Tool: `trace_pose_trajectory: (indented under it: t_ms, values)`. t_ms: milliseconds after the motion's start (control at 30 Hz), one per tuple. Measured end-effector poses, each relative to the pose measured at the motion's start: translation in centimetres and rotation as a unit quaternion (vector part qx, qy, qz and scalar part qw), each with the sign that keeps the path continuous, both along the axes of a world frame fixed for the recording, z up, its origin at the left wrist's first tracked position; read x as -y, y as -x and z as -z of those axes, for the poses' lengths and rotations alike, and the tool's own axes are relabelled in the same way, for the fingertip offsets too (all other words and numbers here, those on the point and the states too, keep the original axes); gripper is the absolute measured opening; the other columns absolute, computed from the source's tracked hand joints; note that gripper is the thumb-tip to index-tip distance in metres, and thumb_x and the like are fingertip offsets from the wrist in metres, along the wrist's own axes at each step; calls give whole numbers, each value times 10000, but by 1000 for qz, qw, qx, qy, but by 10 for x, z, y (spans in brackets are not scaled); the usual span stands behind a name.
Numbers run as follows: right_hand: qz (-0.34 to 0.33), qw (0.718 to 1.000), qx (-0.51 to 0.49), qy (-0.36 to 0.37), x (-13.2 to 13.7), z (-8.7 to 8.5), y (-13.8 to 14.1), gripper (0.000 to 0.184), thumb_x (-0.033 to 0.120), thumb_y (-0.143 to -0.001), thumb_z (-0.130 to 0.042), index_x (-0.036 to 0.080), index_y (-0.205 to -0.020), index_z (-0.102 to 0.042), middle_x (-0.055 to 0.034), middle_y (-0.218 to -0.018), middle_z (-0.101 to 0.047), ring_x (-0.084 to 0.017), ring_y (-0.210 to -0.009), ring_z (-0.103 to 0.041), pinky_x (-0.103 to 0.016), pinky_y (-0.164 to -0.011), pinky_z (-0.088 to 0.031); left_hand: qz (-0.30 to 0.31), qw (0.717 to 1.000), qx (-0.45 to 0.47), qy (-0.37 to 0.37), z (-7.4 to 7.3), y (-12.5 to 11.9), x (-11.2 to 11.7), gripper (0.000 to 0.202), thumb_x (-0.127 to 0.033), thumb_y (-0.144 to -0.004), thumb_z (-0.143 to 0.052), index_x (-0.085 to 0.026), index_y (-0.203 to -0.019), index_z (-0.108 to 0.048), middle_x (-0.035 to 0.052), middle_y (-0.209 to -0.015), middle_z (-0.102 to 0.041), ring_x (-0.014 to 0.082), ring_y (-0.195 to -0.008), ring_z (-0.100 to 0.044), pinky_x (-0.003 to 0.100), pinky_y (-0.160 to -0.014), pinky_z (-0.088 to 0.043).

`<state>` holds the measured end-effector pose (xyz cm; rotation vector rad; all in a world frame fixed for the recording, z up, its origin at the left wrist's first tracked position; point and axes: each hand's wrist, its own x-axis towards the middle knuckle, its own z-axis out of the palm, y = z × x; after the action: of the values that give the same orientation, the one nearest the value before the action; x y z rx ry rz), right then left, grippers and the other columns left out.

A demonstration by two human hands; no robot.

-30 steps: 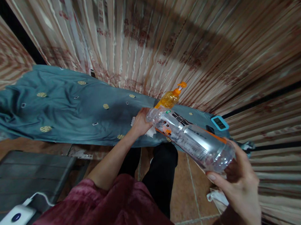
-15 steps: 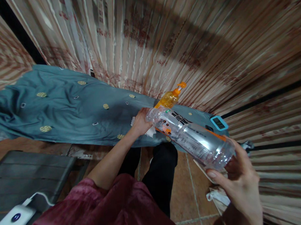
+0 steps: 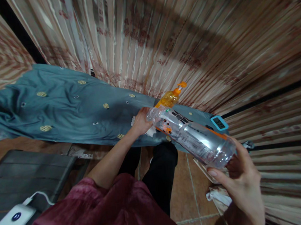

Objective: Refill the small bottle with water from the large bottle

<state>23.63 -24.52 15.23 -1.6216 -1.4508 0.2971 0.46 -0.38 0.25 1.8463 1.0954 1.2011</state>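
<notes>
On the bottle [image 3: 196, 138], blurred black lettering [image 3: 180, 117].

We saw a pleated beige curtain [image 3: 136, 42] with reddish prints, dimly lit and shadowed toward the upper right. Before it ran a long teal-draped surface [image 3: 63, 104]; at left, a grey slatted furniture top [image 3: 29, 174] stood above brown floor tiles [image 3: 182, 198].
</notes>
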Motion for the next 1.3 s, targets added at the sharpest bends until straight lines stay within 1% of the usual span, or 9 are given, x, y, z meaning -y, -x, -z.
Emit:
trace_pose_trajectory:
  t_ms: [100,267,400,600,733,833,1033,1167,1300]
  values:
    - [-3,1000,-3,0,0,-1,1,936,551,-761,-1007,308,-1581,-626,-141,-1490,-731,-385,-1291,-750,-536,-1029,-657,5,1000,-2,-3,-1,0,0,496,-649,-910,-771,-192,-1101,-731,130,-1142,-784,361,-1157,-758,488,-1036,-624]
    - [-1,1000,11,7,1,-4,1,932,550,-773,-1001,288,-1582,-620,-146,-1489,-735,-378,-1272,-765,-516,-1005,-672,3,1000,-8,-6,-2,1,0,486,-651,-906,-779,-202,-1081,-722,121,-1126,-783,357,-1151,-757,490,-1042,-625]
    - [3,1000,2,14,1,-7,1,958,531,-736,-1032,271,-1565,-629,-158,-1494,-736,-381,-1285,-769,-498,-993,-682,-3,1000,-12,-2,-2,0,0,503,-681,-898,-781,-214,-1079,-735,113,-1113,-787,356,-1151,-756,474,-1033,-624]
    - [2,1000,5,5,-3,-12,5,942,499,-704,-1056,246,-1521,-661,-155,-1438,-768,-360,-1217,-802,-446,-950,-694,-4,1000,-14,2,-1,0,0,507,-681,-901,-778,-213,-1090,-734,121,-1145,-797,357,-1151,-758,474,-1037,-624]
    - [8,1000,11,2,-4,-13,5,963,495,-672,-1072,248,-1510,-669,-156,-1445,-773,-377,-1241,-802,-460,-961,-701,-8,1000,-18,3,-1,0,0,471,-642,-913,-772,-207,-1086,-725,121,-1149,-792,357,-1150,-762,483,-1035,-625]
    - [3,1000,2,3,-4,-13,5,966,491,-681,-1068,253,-1523,-659,-158,-1451,-771,-377,-1249,-801,-462,-958,-704,2,1000,-13,2,-2,1,0,466,-624,-909,-777,-200,-1095,-724,127,-1155,-788,359,-1167,-757,486,-1046,-621]
    - [3,1000,19,-3,-5,-14,6,957,515,-689,-1061,245,-1518,-665,-148,-1415,-785,-367,-1214,-808,-447,-929,-703,-2,1000,-14,10,-2,1,1,477,-639,-895,-791,-204,-1078,-723,129,-1149,-790,360,-1163,-751,481,-1050,-616]
    - [0,1000,21,-4,-5,-14,5,942,520,-706,-1050,253,-1522,-663,-147,-1428,-778,-364,-1222,-804,-443,-924,-703,-8,1000,-11,11,-2,1,1,518,-681,-887,-789,-209,-1091,-728,126,-1158,-791,357,-1154,-755,468,-1038,-619]
    - [6,1000,25,9,-3,-13,3,978,527,-688,-1056,250,-1533,-651,-158,-1443,-769,-371,-1226,-805,-460,-940,-707,-7,1000,-10,11,-1,1,1,518,-688,-893,-779,-217,-1106,-734,120,-1165,-796,356,-1158,-754,466,-1035,-621]
